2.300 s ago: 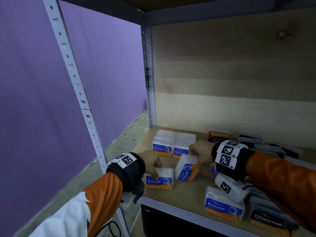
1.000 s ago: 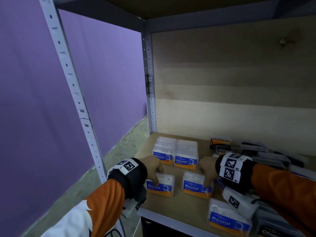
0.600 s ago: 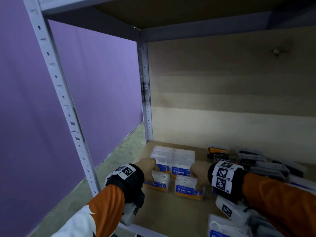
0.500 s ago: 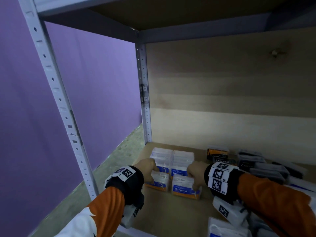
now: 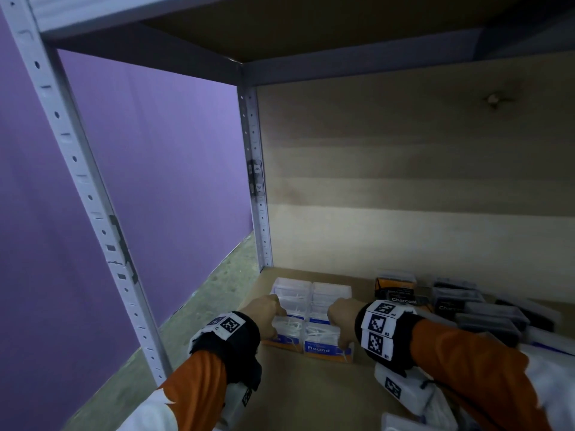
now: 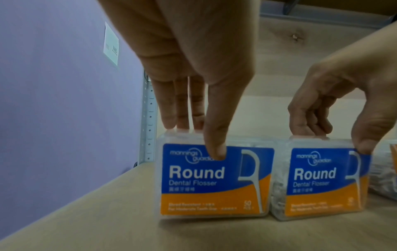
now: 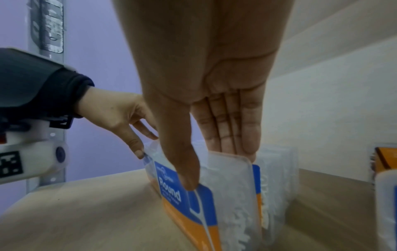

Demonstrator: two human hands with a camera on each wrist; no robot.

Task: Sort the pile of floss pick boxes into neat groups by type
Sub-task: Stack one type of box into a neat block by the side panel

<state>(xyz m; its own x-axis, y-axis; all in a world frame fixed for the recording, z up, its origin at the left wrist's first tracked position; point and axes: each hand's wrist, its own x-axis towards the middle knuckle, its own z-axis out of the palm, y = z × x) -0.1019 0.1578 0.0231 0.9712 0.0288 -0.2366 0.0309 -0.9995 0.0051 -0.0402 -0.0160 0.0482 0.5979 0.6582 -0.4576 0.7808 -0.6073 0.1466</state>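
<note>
- The left hand point(image 6: 182, 56) pinches the left box point(image 6: 214, 180) of Round floss picks from above: the thumb point(image 6: 216, 149) presses its blue front label, and the other fingers point(image 6: 182, 110) reach down behind its top edge.
- The right hand point(image 7: 206, 71) holds the right box point(image 7: 206, 200) the same way, thumb on the front label and fingers behind the top.
- Both boxes stand upright on the wooden shelf point(image 5: 311, 399), side by side and just about touching, near its left rear part.
- Directly behind them stands a tidy block of more Round boxes point(image 5: 311, 293), close against the two held ones.
- To the right, well apart from that group, lie dark Charcoal boxes point(image 5: 401, 293) in a looser spread.
- Another clear box point(image 5: 401, 423) lies at the front right of the shelf, under the right forearm.
</note>
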